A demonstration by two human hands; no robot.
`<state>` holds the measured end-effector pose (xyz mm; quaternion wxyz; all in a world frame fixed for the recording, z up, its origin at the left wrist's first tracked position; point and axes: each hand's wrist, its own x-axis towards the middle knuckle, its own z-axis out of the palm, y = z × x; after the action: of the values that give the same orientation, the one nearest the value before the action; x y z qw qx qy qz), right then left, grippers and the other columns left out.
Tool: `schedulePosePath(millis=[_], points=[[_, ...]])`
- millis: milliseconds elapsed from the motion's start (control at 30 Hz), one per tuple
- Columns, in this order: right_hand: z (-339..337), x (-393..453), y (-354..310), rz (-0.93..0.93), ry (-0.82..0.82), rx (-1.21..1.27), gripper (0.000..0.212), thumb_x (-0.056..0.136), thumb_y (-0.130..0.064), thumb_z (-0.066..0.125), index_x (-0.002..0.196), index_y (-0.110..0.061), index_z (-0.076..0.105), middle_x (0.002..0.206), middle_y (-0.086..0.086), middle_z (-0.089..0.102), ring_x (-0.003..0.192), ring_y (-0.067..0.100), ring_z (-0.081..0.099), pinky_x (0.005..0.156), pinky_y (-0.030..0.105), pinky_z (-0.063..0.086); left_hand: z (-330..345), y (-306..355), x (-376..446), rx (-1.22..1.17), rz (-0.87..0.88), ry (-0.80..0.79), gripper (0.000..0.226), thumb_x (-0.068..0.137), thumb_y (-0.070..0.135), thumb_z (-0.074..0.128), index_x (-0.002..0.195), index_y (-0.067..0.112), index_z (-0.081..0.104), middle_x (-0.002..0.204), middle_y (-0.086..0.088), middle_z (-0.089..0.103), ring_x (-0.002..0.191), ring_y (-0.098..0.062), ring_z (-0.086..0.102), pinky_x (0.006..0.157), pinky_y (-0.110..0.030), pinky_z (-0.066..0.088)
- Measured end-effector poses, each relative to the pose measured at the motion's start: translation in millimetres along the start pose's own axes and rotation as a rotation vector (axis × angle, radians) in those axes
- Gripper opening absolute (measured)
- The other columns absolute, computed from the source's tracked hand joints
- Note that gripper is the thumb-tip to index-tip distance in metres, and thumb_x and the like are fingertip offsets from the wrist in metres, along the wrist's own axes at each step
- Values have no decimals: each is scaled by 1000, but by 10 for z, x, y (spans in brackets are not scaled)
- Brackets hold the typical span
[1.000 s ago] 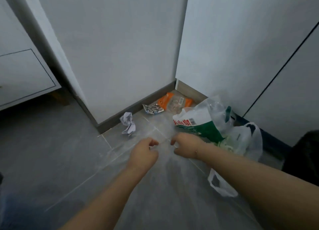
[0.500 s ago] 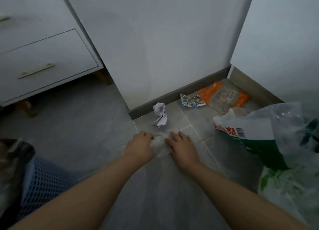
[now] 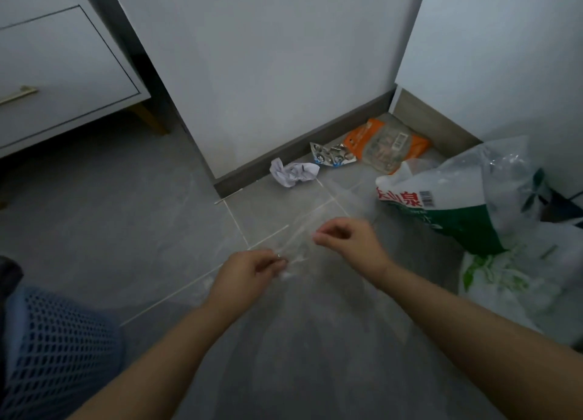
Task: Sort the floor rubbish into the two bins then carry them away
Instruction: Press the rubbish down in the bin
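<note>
Nearest on the left sits my blue mesh plastic bin (image 3: pixel 53 350), within easy reach for the drop. My left hand (image 3: pixel 249 273) and right hand (image 3: pixel 345 241) each pinch an edge of a thin clear plastic film (image 3: pixel 303 240), stretched between them just above the grey tiled floor (image 3: pixel 126 217). Half a second ago my right hand lay flat on it; now the film is lifted. Farther off, a crumpled white paper ball (image 3: pixel 293 173) waits by the skirting.

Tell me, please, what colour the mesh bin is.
Blue mesh bin, bottom left in the head view.
</note>
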<state>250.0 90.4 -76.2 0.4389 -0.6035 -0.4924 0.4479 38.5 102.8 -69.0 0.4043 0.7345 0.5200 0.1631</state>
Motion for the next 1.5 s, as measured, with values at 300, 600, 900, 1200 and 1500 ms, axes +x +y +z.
schedulePosePath(millis=[300,600,900,1200,1500], points=[[-365,152,192,168,-139,-693,39,97,-15,47,133,-1,49,144,17,42,134,30,38,109,31,26,-209,147,252,-890,-345,32,18,93,12,55,98,-2,66,83,-4,74,70,-14,71,68,-23,59],[-126,-334,309,-84,-516,-908,49,93,-7,46,142,-14,41,155,5,26,144,17,22,111,16,10,-277,137,211,-918,-423,17,16,94,11,54,94,2,66,77,0,75,65,-9,71,62,-17,57],[74,-746,461,285,288,-526,20,85,-9,58,103,-7,67,106,12,61,102,29,57,93,39,46,473,34,-171,-692,-515,140,10,84,7,66,91,-1,64,71,-8,66,52,-9,63,50,-19,50],[474,-598,372,646,280,-182,38,75,-32,75,100,-3,70,96,13,70,94,27,65,89,36,51,800,20,-321,-336,-395,302,32,77,2,69,97,14,46,77,2,54,66,-12,52,63,-14,37],[220,-759,199,430,155,-257,22,84,-8,63,68,-10,49,64,4,49,60,14,45,55,26,37,727,-18,-328,-550,-403,351,43,73,3,77,105,12,50,106,-11,61,90,-21,59,82,-30,50]])
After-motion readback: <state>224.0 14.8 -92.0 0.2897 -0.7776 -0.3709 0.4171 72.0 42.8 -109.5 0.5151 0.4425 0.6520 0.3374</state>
